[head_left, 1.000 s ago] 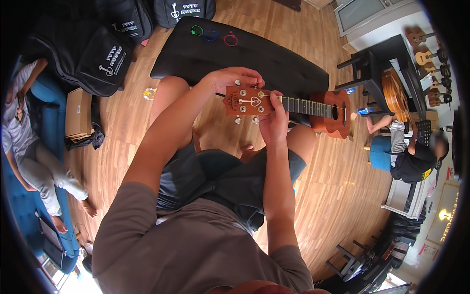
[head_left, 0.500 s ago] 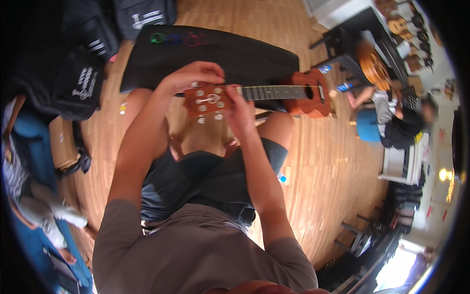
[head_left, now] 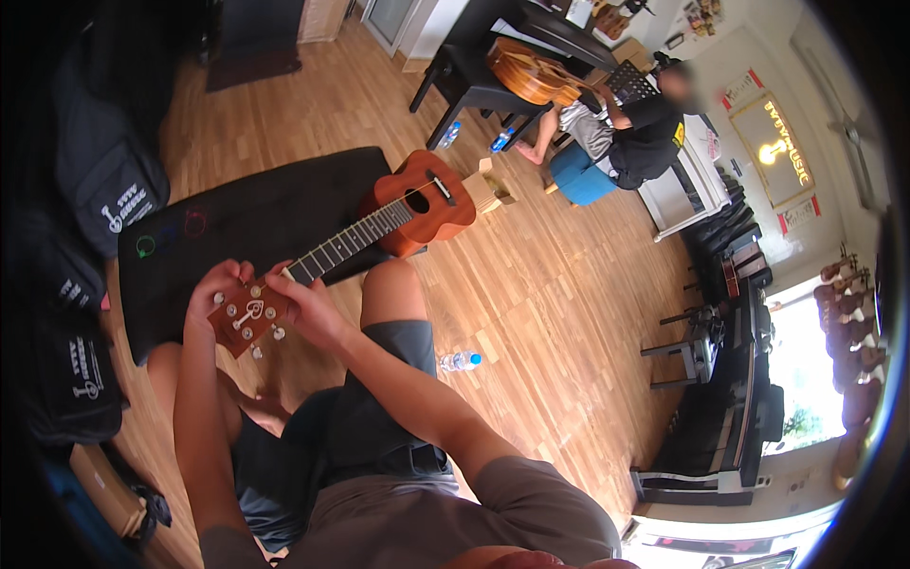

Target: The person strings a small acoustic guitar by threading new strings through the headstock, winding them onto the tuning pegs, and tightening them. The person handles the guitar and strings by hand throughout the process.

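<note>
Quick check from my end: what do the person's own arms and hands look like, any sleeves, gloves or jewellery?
Both forearms are bare from the elbow down. The left hand and right hand wear no gloves, and no rings, watch or wristband show. A short-sleeved grey-brown T-shirt covers the shoulders and upper arms; its sleeves end above the elbows. The fingers are too small in this view for finer detail.

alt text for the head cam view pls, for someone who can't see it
Seen from above, a seated person holds a reddish-brown ukulele across their lap, left hand and right hand both at its headstock by the tuning pegs. Behind it on the wooden floor lies a black mat; a water bottle lies by the knee, and another person sits farther off.
</note>
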A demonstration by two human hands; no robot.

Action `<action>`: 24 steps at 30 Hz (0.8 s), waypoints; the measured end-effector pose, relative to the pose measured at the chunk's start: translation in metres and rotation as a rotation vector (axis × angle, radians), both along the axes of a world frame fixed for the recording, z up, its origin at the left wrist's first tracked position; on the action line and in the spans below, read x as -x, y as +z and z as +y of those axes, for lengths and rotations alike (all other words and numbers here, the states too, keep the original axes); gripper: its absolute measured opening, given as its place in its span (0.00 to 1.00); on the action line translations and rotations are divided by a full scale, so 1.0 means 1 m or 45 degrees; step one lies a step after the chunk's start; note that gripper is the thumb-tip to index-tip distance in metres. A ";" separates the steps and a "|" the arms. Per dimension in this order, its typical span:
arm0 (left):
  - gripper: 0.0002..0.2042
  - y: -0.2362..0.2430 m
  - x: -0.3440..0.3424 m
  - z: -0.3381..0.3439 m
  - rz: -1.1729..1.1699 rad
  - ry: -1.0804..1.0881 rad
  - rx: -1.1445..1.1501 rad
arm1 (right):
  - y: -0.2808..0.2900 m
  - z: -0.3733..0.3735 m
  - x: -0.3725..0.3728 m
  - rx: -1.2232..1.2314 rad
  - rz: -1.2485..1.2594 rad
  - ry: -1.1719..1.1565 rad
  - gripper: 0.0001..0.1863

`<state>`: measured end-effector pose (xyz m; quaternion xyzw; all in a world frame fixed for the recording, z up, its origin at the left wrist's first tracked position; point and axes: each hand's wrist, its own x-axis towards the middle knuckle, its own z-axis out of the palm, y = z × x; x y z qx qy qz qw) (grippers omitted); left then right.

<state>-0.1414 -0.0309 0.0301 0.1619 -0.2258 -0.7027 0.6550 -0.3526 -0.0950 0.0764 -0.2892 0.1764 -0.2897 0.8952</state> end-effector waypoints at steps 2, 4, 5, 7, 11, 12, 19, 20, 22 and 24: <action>0.05 -0.015 -0.001 0.001 0.023 -0.026 0.071 | 0.009 0.005 -0.002 -0.043 -0.053 0.007 0.12; 0.10 -0.014 0.003 0.003 0.137 -0.044 0.038 | 0.010 0.005 -0.001 -0.047 -0.084 0.019 0.11; 0.09 -0.014 0.006 0.005 0.170 -0.036 0.047 | 0.006 0.003 -0.003 -0.036 -0.091 0.024 0.11; 0.09 -0.024 0.003 0.002 0.157 -0.035 0.024 | 0.003 0.003 -0.002 -0.020 -0.081 0.033 0.10; 0.09 -0.029 -0.009 -0.001 -0.052 -0.061 0.047 | -0.004 0.001 -0.004 0.039 -0.027 0.058 0.09; 0.09 -0.009 -0.001 -0.001 -0.119 -0.068 0.004 | -0.010 -0.001 -0.001 0.058 -0.008 0.049 0.08; 0.09 0.053 -0.006 0.011 -0.981 0.049 -0.341 | -0.005 0.002 -0.002 0.110 0.195 0.087 0.09; 0.09 0.057 -0.003 0.010 -1.029 0.074 -0.360 | -0.006 0.001 0.000 0.105 0.220 0.074 0.09; 0.08 0.060 0.000 0.009 -1.102 0.106 -0.380 | 0.000 0.004 -0.002 0.094 0.268 0.066 0.09; 0.08 0.062 0.005 0.008 -1.163 0.132 -0.376 | -0.001 0.006 -0.004 0.078 0.238 0.052 0.11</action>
